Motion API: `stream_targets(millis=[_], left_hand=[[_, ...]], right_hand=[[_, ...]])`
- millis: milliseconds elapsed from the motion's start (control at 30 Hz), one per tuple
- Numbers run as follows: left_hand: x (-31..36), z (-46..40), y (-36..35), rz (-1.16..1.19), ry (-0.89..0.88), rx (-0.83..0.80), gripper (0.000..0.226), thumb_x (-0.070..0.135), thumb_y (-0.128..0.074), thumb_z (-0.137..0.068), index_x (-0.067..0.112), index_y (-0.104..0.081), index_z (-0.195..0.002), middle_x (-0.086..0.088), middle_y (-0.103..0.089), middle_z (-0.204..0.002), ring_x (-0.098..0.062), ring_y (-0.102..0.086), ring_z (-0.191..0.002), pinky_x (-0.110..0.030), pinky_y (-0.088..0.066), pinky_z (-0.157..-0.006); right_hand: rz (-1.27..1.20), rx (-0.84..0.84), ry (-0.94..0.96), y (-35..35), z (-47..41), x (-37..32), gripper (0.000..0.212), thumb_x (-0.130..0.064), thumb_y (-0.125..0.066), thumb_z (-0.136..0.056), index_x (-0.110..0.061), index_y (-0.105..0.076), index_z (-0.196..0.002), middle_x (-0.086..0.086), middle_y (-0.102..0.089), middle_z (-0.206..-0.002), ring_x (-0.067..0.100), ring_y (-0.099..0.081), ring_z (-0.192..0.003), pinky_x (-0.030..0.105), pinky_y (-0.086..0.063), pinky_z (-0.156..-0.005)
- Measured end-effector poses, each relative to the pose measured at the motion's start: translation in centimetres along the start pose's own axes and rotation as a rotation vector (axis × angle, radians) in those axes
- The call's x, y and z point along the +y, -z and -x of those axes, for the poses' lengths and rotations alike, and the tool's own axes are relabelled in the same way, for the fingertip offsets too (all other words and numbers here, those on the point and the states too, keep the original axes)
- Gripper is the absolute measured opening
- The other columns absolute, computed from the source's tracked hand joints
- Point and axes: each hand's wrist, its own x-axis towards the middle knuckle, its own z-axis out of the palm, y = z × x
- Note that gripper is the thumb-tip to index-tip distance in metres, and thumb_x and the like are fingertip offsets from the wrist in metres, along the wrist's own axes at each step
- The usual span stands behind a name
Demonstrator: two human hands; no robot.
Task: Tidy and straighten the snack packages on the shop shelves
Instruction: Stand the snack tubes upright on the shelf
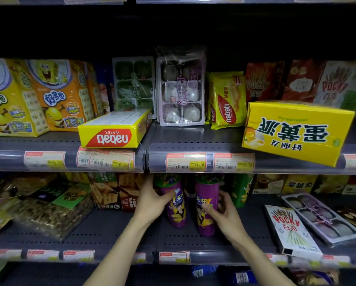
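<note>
Two purple snack cups stand upright side by side on the lower shelf (115, 238). My left hand (152, 200) wraps the left purple cup (176, 211) from its left side, thumb across the front. My right hand (224, 210) grips the right purple cup (206, 221) from its right side, thumb on the label. A green cup (240, 190) stands just behind my right hand. On the upper shelf a yellow nabati box (113, 131) lies flat and askew, and a yellow egg-pie box (297, 133) sits upside down, overhanging the shelf edge.
Upper shelf holds SpongeBob boxes (49, 96), mochi trays (181, 91), a nabati bag (227, 102) and Pocky boxes (261, 81). On the lower shelf, a Pocky box (290, 230) and a mochi tray (319, 217) lie flat at right; cracker boxes (113, 190) and bagged snacks (49, 211) are at left.
</note>
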Motion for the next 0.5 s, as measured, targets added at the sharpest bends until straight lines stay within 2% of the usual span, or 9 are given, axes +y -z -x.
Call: stream_targets(millis=[67,200,267,333,400,500], left_hand=[[-0.1,-0.2,-0.4,-0.008,0.008,-0.034,0.060,0.006,-0.081,-0.070,0.034,-0.050,-0.114,0.020,-0.060,-0.111,0.016,-0.058,-0.098,-0.004,-0.045,-0.081],[-1.3,0.4,-1.3,-0.006,0.081,-0.078,0.076,0.019,-0.083,-0.070,0.030,-0.040,-0.131,0.018,-0.057,-0.121,0.004,-0.056,-0.111,-0.021,-0.047,-0.092],[-2.3,1.0,-1.7,-0.030,0.126,-0.113,0.077,0.023,-0.084,-0.069,0.034,-0.038,-0.130,0.015,-0.058,-0.121,-0.003,-0.057,-0.111,-0.029,-0.050,-0.093],[-3.3,1.4,-1.9,-0.058,0.162,-0.139,0.069,0.026,-0.084,-0.068,0.038,-0.042,-0.121,0.011,-0.061,-0.119,-0.009,-0.060,-0.110,-0.036,-0.052,-0.093],[-4.1,1.7,-1.9,-0.083,0.195,-0.173,0.064,0.027,-0.084,-0.068,0.041,-0.045,-0.117,0.010,-0.063,-0.117,-0.010,-0.061,-0.109,-0.034,-0.052,-0.092],[-5.1,2.3,-1.8,-0.104,0.235,-0.189,0.064,0.029,-0.082,-0.070,0.031,-0.047,-0.124,0.006,-0.064,-0.118,-0.015,-0.061,-0.110,-0.035,-0.052,-0.091]], right_hand=[[-0.011,0.005,0.012,0.0,0.1,0.3,0.065,-0.038,-0.075,-0.072,-0.022,-0.045,-0.128,0.001,-0.065,-0.120,0.007,-0.064,-0.106,0.027,-0.053,-0.089],[0.013,0.004,0.035,0.1,0.6,0.5,0.080,-0.057,-0.077,-0.063,-0.027,-0.044,-0.129,-0.005,-0.065,-0.120,0.005,-0.063,-0.108,0.030,-0.052,-0.094],[0.038,0.002,0.043,0.2,0.9,0.7,0.081,-0.062,-0.078,-0.059,-0.034,-0.044,-0.127,-0.009,-0.065,-0.119,0.002,-0.062,-0.109,0.026,-0.051,-0.093],[0.067,-0.004,0.047,0.4,1.1,1.0,0.074,-0.052,-0.080,-0.063,-0.036,-0.044,-0.125,-0.011,-0.065,-0.119,-0.001,-0.061,-0.108,0.023,-0.051,-0.092],[0.097,-0.004,0.051,0.5,1.1,1.1,0.068,-0.035,-0.079,-0.069,-0.031,-0.044,-0.127,-0.013,-0.064,-0.117,-0.007,-0.060,-0.104,0.017,-0.051,-0.088],[0.117,-0.025,0.044,0.5,0.7,1.2,0.068,-0.025,-0.079,-0.073,-0.026,-0.043,-0.130,-0.010,-0.064,-0.116,-0.010,-0.060,-0.102,0.009,-0.049,-0.081]])
